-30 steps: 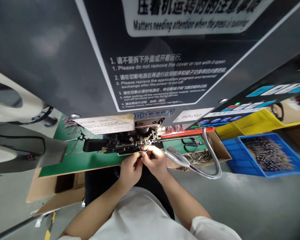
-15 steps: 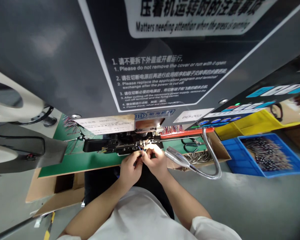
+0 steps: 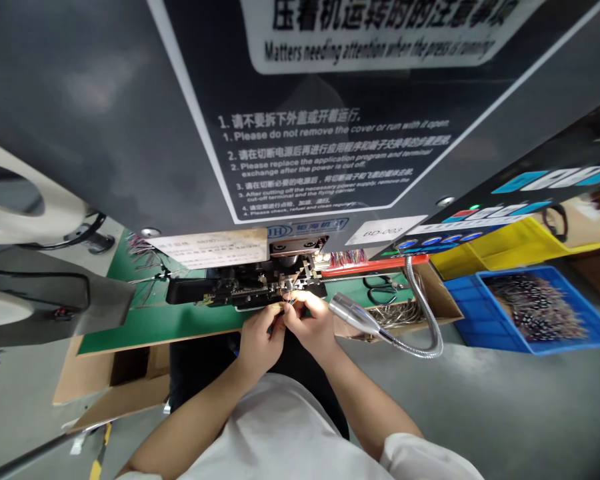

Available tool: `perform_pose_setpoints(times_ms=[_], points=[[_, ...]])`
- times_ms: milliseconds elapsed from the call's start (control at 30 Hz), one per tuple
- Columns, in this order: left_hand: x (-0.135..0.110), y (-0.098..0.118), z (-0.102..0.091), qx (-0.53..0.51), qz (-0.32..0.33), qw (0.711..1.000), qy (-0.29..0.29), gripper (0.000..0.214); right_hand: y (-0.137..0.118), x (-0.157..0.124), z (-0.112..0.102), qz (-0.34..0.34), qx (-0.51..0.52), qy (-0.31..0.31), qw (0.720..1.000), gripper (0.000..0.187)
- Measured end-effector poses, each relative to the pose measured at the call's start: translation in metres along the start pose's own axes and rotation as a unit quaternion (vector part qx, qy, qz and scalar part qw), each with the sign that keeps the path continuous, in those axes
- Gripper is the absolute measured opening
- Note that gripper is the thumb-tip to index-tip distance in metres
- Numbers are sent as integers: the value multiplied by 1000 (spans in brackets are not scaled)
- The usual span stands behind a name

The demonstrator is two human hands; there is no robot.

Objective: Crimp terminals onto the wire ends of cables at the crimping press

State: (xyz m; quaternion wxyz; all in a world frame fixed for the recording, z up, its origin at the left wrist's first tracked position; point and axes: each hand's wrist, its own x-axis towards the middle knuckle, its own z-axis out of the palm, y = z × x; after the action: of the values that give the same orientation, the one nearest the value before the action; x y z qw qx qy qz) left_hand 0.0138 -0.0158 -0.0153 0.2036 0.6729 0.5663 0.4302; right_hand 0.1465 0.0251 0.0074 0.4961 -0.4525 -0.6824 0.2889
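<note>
Thin coloured wires (image 3: pixel 289 301) stick up between my fingertips, right in front of the press tooling (image 3: pixel 290 280). My left hand (image 3: pixel 263 337) is closed in a pinch on the wires. Close beside it, my right hand (image 3: pixel 311 323) pinches the same small bunch, thumbs nearly touching. Fingers hide most of the wires' length, and I cannot make out their tips against the tooling. Above both hands looms the dark grey crimping press (image 3: pixel 300 230) with printed warnings.
Right of my hands a silver gooseneck lamp (image 3: pixel 355 315) curves forward. Behind it are a red tray (image 3: pixel 375 267) of wires and black-handled scissors (image 3: pixel 383 291). A blue bin (image 3: pixel 510 333) of wire bundles stands far right. Green bench top (image 3: pixel 180 323) spans the left, with a cardboard box (image 3: pixel 125 403) below.
The metal block under the press head looks different, showing two bolts and more of the tooling beneath. My hands stay nearly in place, still pinching the wires.
</note>
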Motion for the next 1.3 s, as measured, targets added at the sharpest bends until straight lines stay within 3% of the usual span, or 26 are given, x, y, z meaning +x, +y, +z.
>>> perform_pose_setpoints(times_ms=[567, 800, 1000, 1300], points=[[1, -2, 1, -1, 0, 1000, 5, 18, 3, -4, 2, 26, -26, 18, 999, 8], [1, 1, -1, 11, 6, 1000, -2, 15, -2, 2, 0, -11, 10, -1, 1000, 11], [3, 4, -2, -3, 18, 1000, 7, 17, -3, 0, 0, 5, 8, 8, 1000, 14], [5, 5, -2, -33, -24, 999, -3, 17, -1, 3, 2, 5, 9, 5, 1000, 12]])
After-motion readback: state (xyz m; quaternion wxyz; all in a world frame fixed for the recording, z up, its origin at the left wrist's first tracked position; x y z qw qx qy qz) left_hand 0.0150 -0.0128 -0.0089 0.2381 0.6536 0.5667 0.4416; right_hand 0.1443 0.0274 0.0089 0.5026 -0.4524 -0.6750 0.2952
